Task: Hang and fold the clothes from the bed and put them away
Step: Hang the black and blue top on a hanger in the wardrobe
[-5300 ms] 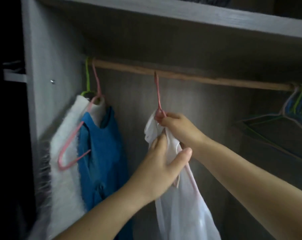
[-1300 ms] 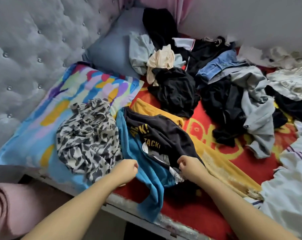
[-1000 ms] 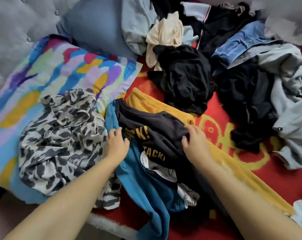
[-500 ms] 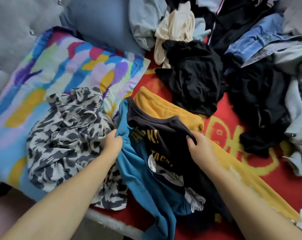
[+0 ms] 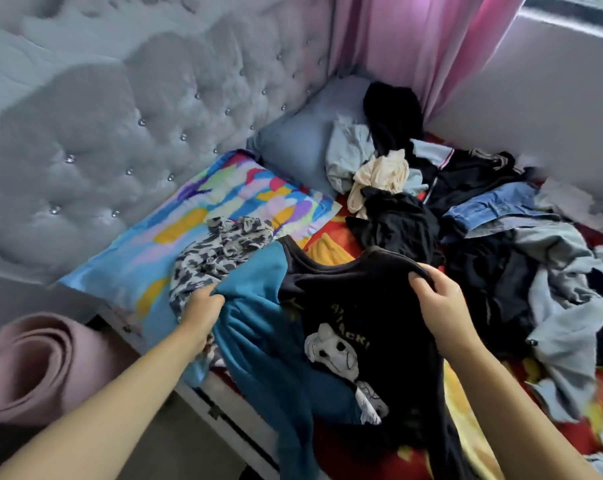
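A: What have you got hold of?

B: Your left hand (image 5: 203, 306) grips the teal sleeve side of the black and teal shirt (image 5: 345, 327), fingers curled into the cloth. Your right hand (image 5: 438, 299) pinches the black shoulder by the neckline, thumb on the front and fingers tucked behind

A: And where is the shirt?

B: You hold it raised and spread over the near edge of the bed (image 5: 570, 441), its hem hanging down past the edge. The white cartoon print with yellow letters faces you

A: What lies around the shirt?

B: Just left of the shirt, touching its teal sleeve, sits a crumpled leopard-print garment (image 5: 220, 251) on a multicoloured pillow (image 5: 230, 199). Behind the shirt a yellow garment (image 5: 327, 251) shows on the red sheet, and beyond that a black heap (image 5: 397, 223) with a cream piece (image 5: 379, 178) on top. Right of the shirt lie grey clothes (image 5: 566, 306) and folded denim (image 5: 494, 209). Far behind the shirt are a grey-blue pillow (image 5: 300, 147), the tufted headboard (image 5: 120, 126) and a pink curtain (image 5: 414, 43). Below left of the shirt, off the bed, sits a rolled pink mat (image 5: 33, 368)
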